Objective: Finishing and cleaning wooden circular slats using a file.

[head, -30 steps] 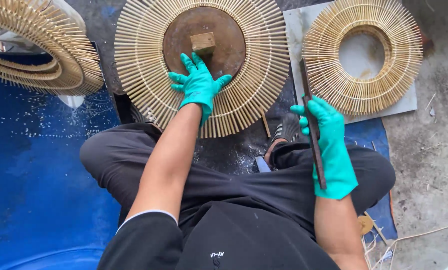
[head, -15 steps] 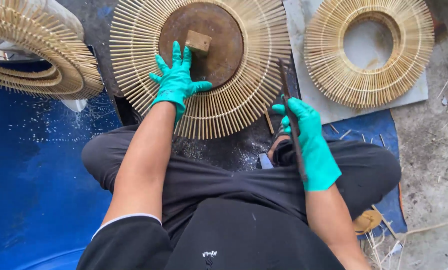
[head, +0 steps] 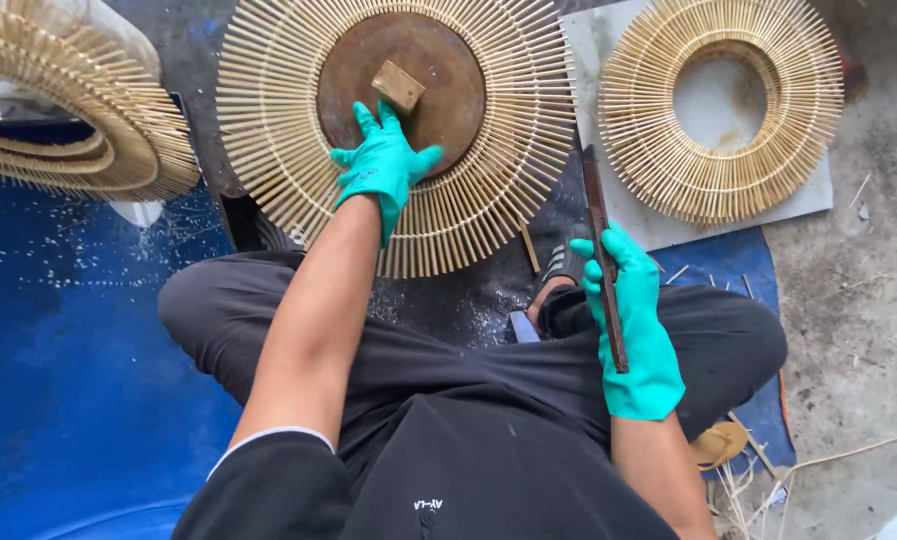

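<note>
Head view, left hand (head: 383, 165) in teal glove laid flat with open grip on bamboo stick ring (head: 398, 130), fingertips just beside small wooden block (head: 398, 86) on rusty round plate (head: 343, 70), dark flat blade (head: 603, 255) clasped in right hand (head: 633, 320), second stick ring (head: 720, 105) set on grey board (head: 798, 200).

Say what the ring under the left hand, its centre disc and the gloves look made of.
Ring: thin pale slats, likely bamboo or wood, unpainted.
Centre disc: brown and blotchy, perhaps rusted metal.
Gloves on left hand and right hand: smooth teal, probably rubber or nitrile.
</note>
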